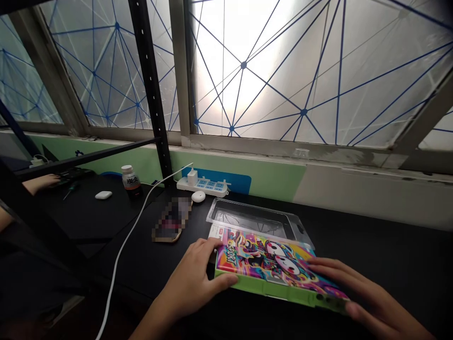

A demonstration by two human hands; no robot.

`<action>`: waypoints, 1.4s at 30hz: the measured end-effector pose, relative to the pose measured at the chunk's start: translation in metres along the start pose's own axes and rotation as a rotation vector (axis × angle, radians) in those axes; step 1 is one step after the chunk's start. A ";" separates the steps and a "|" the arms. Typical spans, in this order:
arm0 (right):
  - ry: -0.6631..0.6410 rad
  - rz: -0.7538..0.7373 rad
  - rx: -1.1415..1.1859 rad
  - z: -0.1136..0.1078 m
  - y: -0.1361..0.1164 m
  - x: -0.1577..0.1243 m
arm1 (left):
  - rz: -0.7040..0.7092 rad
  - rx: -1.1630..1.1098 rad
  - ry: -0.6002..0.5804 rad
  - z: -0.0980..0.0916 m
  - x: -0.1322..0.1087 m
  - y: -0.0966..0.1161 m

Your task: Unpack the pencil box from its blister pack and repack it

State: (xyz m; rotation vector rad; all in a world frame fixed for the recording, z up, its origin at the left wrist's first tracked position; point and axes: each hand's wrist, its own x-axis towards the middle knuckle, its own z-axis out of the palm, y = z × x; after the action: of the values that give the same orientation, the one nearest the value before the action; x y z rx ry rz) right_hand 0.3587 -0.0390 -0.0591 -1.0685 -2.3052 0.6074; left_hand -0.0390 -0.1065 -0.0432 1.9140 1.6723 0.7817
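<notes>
A flat pencil case (pixel 272 264) with a bright cartoon lid, the word SPORT and a green side lies on the black table in front of me. My left hand (pixel 193 271) grips its left end, thumb along the green front side and fingers at the far corner. At the right end, my right hand (pixel 361 290) has its fingers on the lid and its thumb against the short side. Just behind the case is a clear plastic blister tray (pixel 255 217), partly covered by the case's far edge.
A phone (pixel 173 219), a white earbud case (pixel 198 196) and a white power strip (pixel 203 184) lie behind to the left. A white cable (pixel 122 250) runs across the table's left side. A bottle (pixel 130 182) stands beyond the black rack post (pixel 152 89). Another person's arm (pixel 31 186) shows far left.
</notes>
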 end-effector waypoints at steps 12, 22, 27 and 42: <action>0.065 0.212 -0.415 0.002 -0.015 0.028 | 0.074 0.157 0.091 0.011 0.011 0.007; 0.058 -0.265 -0.996 0.041 -0.080 0.066 | 0.147 0.096 0.068 0.014 0.008 0.000; 0.063 -0.206 -0.809 0.068 -0.098 0.097 | 0.130 0.038 0.064 0.013 0.006 -0.002; 0.353 -0.418 -0.612 0.051 -0.116 0.082 | 0.113 -0.155 0.001 -0.001 0.007 0.004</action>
State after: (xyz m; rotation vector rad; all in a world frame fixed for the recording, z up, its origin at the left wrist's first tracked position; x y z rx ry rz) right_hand 0.2176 -0.0513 -0.0074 -0.8050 -2.3280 -0.4435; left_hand -0.0356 -0.1006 -0.0390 1.9129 1.4684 0.9278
